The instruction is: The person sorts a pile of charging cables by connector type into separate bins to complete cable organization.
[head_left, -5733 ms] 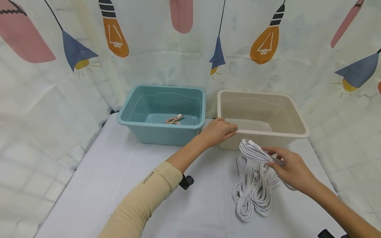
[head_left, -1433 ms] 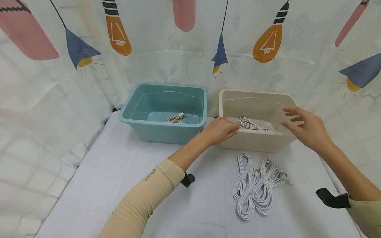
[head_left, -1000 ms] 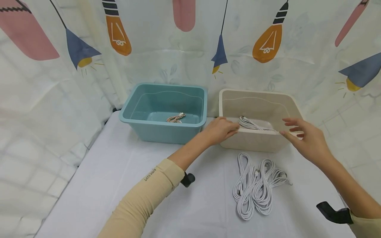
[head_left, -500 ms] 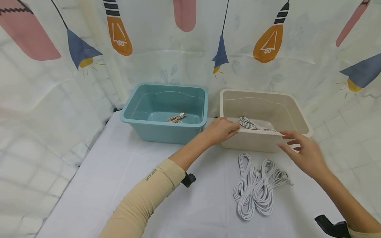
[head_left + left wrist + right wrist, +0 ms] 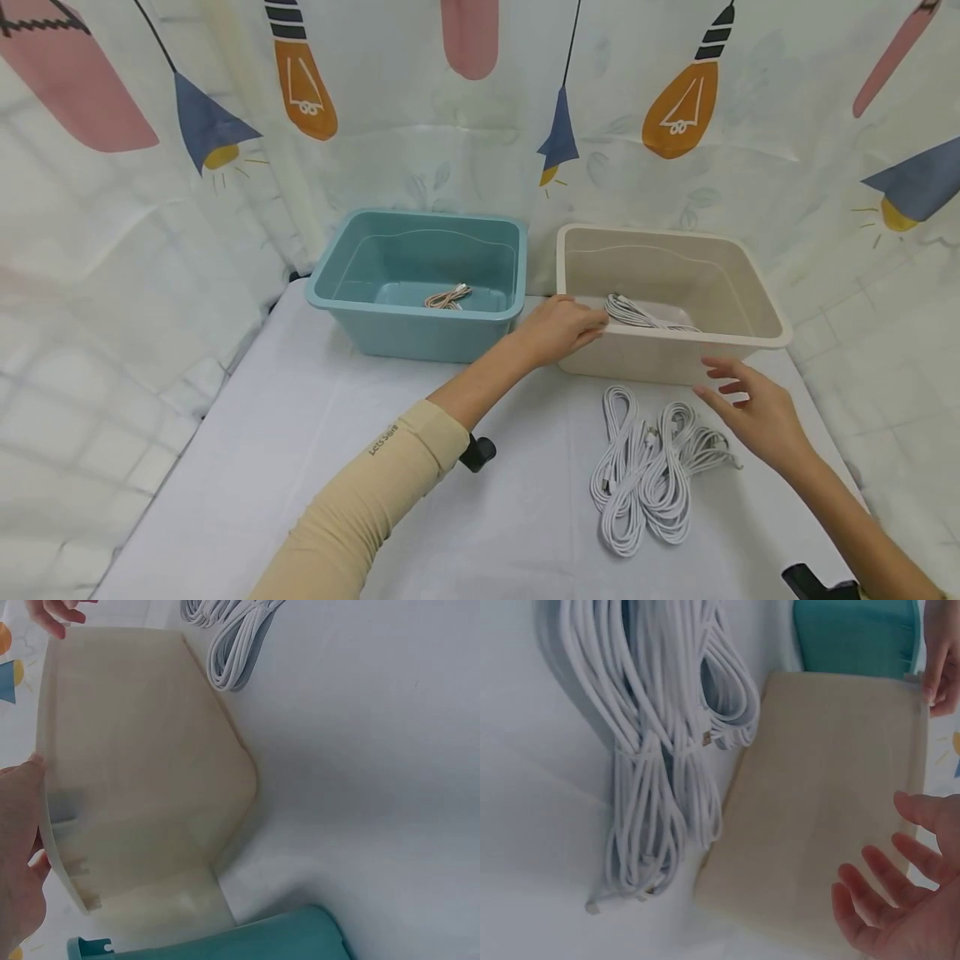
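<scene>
Beige bin (image 5: pixel 738 342) is getting steadied by the left hand (image 5: pixel 561 327) gripping its near rim, probably so it isn't sliding, while the right hand (image 5: pixel 753 408), fingers loose and empty, is hovering just beside the white cables (image 5: pixel 648 471) lying on the table (image 5: pixel 300 450).

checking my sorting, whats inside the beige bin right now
A coiled white cable lies on the floor of the beige bin, toward its front left, near where the left hand holds the rim. The front wall hides the nearest strip of the floor.

Teal bin (image 5: pixel 420 325) holding pinkish cable (image 5: pixel 447 297); lamp-print curtain (image 5: pixel 480 125) behind; white tabletop (image 5: pixel 300 467).
</scene>
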{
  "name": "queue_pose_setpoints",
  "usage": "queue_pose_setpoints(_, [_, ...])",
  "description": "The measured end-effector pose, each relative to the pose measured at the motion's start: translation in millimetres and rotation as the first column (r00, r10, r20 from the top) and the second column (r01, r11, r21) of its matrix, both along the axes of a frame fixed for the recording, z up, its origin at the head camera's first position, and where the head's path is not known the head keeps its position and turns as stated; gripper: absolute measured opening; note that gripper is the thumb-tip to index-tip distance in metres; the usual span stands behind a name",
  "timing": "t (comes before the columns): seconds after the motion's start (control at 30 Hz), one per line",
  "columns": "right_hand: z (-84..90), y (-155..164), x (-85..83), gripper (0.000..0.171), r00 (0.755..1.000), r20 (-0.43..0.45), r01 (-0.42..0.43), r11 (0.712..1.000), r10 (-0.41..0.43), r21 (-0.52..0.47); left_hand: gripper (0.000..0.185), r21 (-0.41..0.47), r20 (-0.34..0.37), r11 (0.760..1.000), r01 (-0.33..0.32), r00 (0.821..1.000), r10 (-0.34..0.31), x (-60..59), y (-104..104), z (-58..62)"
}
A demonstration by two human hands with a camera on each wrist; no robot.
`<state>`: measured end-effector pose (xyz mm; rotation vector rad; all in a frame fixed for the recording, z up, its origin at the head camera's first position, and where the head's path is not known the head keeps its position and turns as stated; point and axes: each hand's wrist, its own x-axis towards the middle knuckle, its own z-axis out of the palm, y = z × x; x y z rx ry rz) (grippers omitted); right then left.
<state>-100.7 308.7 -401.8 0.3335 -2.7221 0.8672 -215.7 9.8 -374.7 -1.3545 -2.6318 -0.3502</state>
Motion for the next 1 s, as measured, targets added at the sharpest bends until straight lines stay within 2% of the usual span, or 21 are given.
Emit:
queue_pose_setpoints(0.23, [-20.3, -1.4, 6.2, 0.047, 0.999, 0.052, 0.003, 1.0, -0.003, 0.011, 0.018, -0.01, 0.007, 1.0, -0.004, 1.0, 0.004, 0.1, -0.5, 0.2])
queue_pose_setpoints(0.47, [-40.1, -2.9, 10.8, 0.05, 0.983, 0.184, 0.02, 0.999, -0.026, 0.032, 0.016, 0.0, 0.01, 1.0, -0.005, 1.0, 0.005, -0.1, -0.7, -0.5])
queue_pose_setpoints(0.67, [-53.6, -2.6, 13.6, 0.061, 0.96, 0.277, 0.033, 0.999, -0.04, 0.033, 0.016, -0.006, 0.01, 1.0, -0.007, 1.0, 0.007, 0.4, -0.3, 0.1])
queue_pose_setpoints(1.0, [-69.3, -4.5, 15.6, 0.084, 0.937, 0.341, 0.057, 0.997, -0.074, 0.061, 0.017, -0.004, 0.013, 1.0, -0.01, 1.0, 0.01, 1.1, -0.6, 0.9])
